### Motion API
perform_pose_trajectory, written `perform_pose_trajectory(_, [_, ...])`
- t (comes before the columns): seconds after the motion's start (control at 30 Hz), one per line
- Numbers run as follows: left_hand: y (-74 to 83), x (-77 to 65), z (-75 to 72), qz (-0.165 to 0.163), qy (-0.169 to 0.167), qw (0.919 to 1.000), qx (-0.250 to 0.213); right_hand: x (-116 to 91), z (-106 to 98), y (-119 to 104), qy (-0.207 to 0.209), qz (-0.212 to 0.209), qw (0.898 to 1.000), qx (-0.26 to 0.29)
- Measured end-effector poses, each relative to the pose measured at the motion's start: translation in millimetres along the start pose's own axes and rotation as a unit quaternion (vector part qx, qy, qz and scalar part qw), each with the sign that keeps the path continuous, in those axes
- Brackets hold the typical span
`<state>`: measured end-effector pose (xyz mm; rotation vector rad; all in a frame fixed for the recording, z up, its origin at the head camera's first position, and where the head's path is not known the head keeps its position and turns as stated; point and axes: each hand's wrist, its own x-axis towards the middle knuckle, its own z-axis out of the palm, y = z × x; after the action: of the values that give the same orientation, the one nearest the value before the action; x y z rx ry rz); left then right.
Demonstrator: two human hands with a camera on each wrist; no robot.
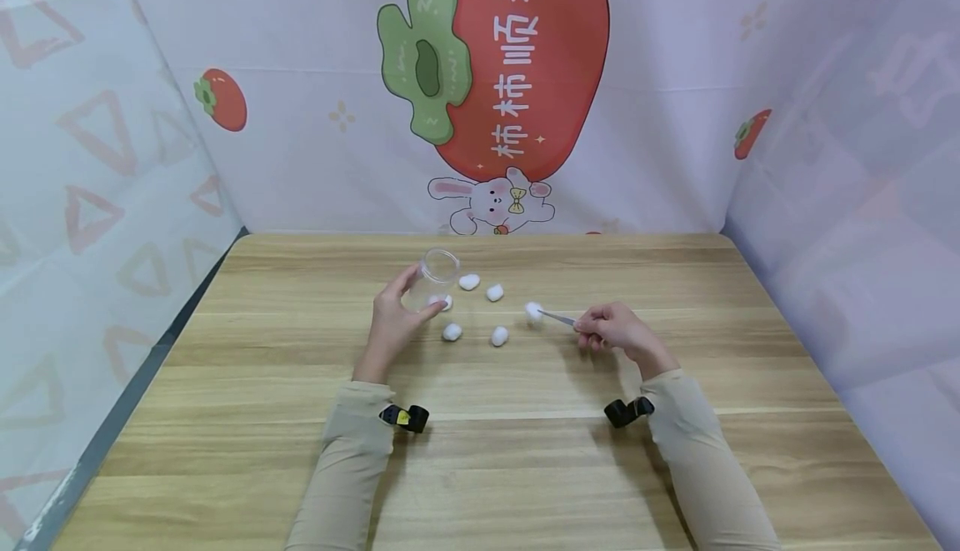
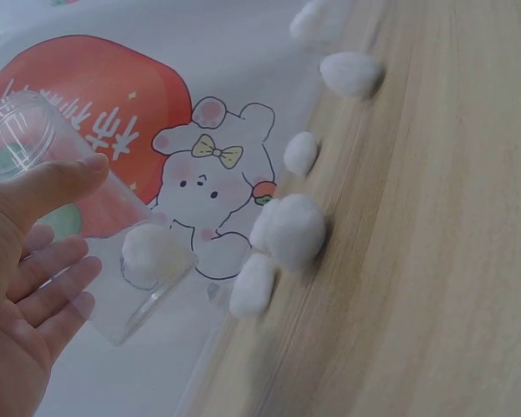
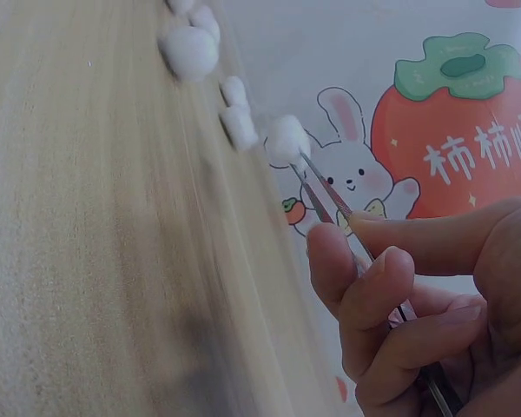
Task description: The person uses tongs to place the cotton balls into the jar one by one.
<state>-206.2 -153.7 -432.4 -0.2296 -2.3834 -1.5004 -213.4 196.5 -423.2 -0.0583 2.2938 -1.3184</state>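
Observation:
My left hand (image 1: 392, 318) grips a clear, open-mouthed jar (image 1: 439, 266), tilted above the table, with the thumb on one side and the fingers on the other. In the left wrist view a cotton ball (image 2: 151, 255) lies inside the jar near its lower end. My right hand (image 1: 613, 328) pinches metal tweezers (image 1: 557, 318) between thumb and fingers. Their tips hold another cotton ball (image 3: 286, 141) in the air, to the right of the jar and apart from it. Loose cotton balls (image 1: 499, 336) lie on the table between both hands.
The wooden table (image 1: 495, 468) runs back to a printed cloth wall (image 1: 300, 151) with a persimmon and a rabbit. More cloth (image 1: 862, 242) hangs along the sides. Each wrist carries a small black camera (image 1: 405, 418).

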Motion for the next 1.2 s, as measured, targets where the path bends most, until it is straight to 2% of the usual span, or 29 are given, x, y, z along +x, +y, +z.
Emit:
perform_pose_trajectory(0.63, [0.5,0.4,0.6,0.010,0.001,1.0000,0.002,-4.4,-1.7,-10.5,0.004,-0.030,1.000,0.007])
perform_pose_trajectory(1.2, [0.6,0.0,0.7,0.015,0.000,0.9999,-0.003,-7.1,0.3,-23.9,0.013,-0.038,0.999,0.008])
